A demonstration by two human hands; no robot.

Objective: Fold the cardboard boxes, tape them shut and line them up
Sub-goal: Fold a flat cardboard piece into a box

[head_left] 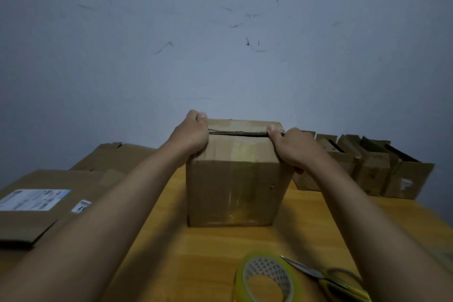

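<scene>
I see a cardboard box (234,179) standing upright in the middle of the bench (213,247), close to the far wall (220,32). My left hand (190,135) grips its upper left edge, with the fingers curled over the far side of the top. My right hand (294,147) grips the upper right edge, the thumb lying on the top flap and the fingers bent down on the right side. Between both hands the top flaps meet, and a thin dark gap shows along the seam. On the far right a row of boxes (367,167) stands in line beside the wall. On the left lie flat cardboard sheets (44,206). At the near edge a roll of tape (267,277) lies just beside scissors (326,279).
</scene>
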